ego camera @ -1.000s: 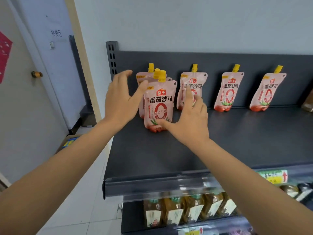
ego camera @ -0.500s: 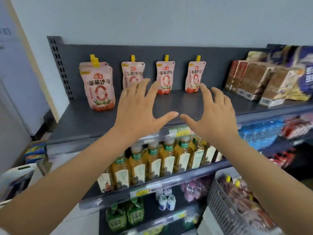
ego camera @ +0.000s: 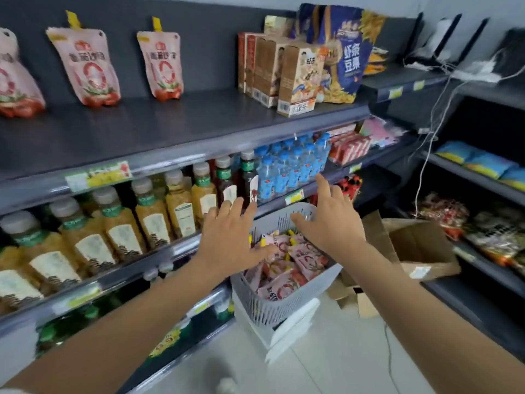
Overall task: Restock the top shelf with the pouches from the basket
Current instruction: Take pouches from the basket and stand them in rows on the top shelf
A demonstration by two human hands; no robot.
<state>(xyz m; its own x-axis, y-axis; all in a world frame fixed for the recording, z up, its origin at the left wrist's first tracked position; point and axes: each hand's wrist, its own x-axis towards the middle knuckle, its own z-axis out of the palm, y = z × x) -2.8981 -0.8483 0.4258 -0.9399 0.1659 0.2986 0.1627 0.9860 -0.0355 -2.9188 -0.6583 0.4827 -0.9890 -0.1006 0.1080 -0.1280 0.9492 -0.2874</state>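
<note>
Both hands are empty, fingers spread wide: left hand and right hand hover over the basket. Pouches lie heaped inside it, below the top shelf front edge. Judged soft, light, slick film; best pinched at the stiffer spout neck.

Left hand and right hand spread above basket; pouches inside

Your two bare forearms reach forward from the lower corners, your left hand palm-down with fingers straight and spread, your right hand just beside it, also palm-down and splayed, thumbs pointing toward each other, neither hand holding anything.
</note>
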